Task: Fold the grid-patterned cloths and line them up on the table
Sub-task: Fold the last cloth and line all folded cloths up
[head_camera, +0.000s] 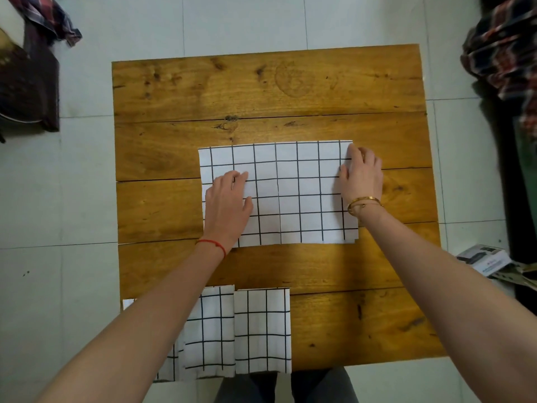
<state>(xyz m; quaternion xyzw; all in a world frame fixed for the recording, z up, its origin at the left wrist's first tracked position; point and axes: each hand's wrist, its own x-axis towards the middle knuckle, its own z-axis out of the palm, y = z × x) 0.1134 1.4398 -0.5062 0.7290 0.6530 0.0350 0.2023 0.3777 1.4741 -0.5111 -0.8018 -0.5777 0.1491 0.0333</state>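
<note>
A white cloth with a black grid [293, 196] lies flat as a wide rectangle in the middle of the wooden table [261, 94]. My left hand [228, 203] rests palm down on the cloth's left part, fingers spread. My right hand [360, 174] lies on the cloth's right edge, fingertips at its far right corner. Three folded grid cloths stand side by side at the table's near edge: one at the right [263, 330], one in the middle [210, 335], and one at the left [168, 365] mostly hidden under my left forearm.
The table stands on a pale tiled floor [232, 21]. A dark chair with plaid fabric [32, 71] is at the far left. More plaid fabric [502, 48] hangs at the far right. A small printed box [483, 258] lies on the floor to the right.
</note>
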